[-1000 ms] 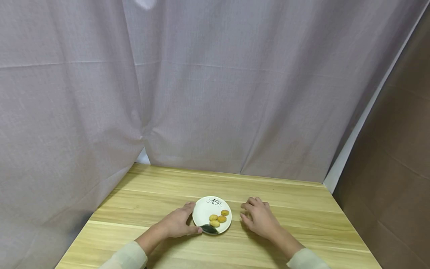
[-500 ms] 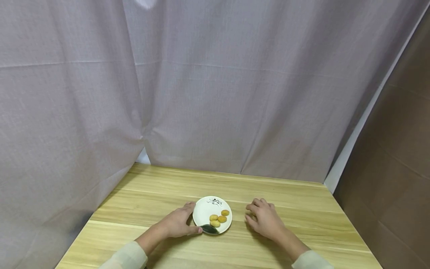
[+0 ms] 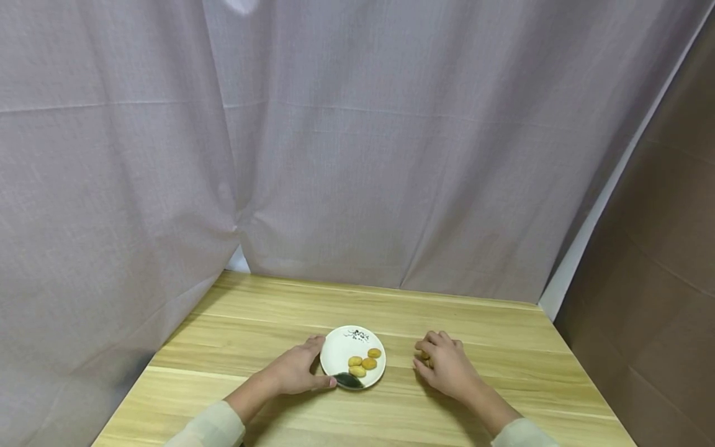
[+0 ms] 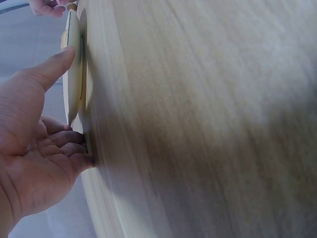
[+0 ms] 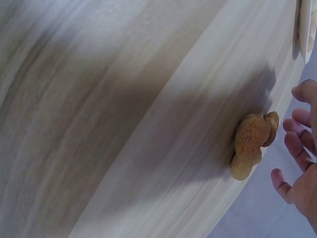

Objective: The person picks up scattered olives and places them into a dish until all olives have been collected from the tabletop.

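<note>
A small round white plate [image 3: 335, 354] carries a dark floral print at the back and a dark green patch at its front rim. Several yellow-brown, peanut-like pieces [image 3: 369, 363] sit on its right half. My left hand [image 3: 293, 370] holds the plate's left side, thumb on the front rim and fingers along the far left edge. To the right of the plate, my right hand [image 3: 447, 366] hovers with loosely bent fingers over unshelled peanuts [image 5: 250, 136] on the table. In the right wrist view a gap shows between its fingertips and the peanuts.
The wooden table [image 3: 279, 304] runs back to a grey curtain [image 3: 346, 186], which also hangs along the left side. A brown fabric panel [image 3: 653, 279] stands at the right.
My right hand has shifted a little to the right, away from the plate, and peanuts now show beneath its fingers. The left hand and the plate stay put.
</note>
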Demonstrator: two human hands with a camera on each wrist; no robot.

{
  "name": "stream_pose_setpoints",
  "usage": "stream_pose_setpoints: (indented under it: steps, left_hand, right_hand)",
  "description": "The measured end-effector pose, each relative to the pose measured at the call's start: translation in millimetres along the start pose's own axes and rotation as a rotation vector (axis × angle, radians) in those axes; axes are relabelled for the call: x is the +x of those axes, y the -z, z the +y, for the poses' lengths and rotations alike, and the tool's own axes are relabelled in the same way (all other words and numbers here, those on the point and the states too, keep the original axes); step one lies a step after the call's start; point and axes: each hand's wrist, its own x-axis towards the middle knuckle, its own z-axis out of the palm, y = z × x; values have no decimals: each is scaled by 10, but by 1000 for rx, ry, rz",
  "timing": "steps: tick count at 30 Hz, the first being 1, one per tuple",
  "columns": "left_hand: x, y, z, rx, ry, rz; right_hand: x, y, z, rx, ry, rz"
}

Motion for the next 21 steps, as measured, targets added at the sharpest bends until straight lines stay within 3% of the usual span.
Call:
stream_pose_setpoints:
  steps: [21]
  left_hand:
    - [-1, -7, 1, 5, 11, -7]
  right_hand:
    - [-47, 3, 143, -16, -29, -45]
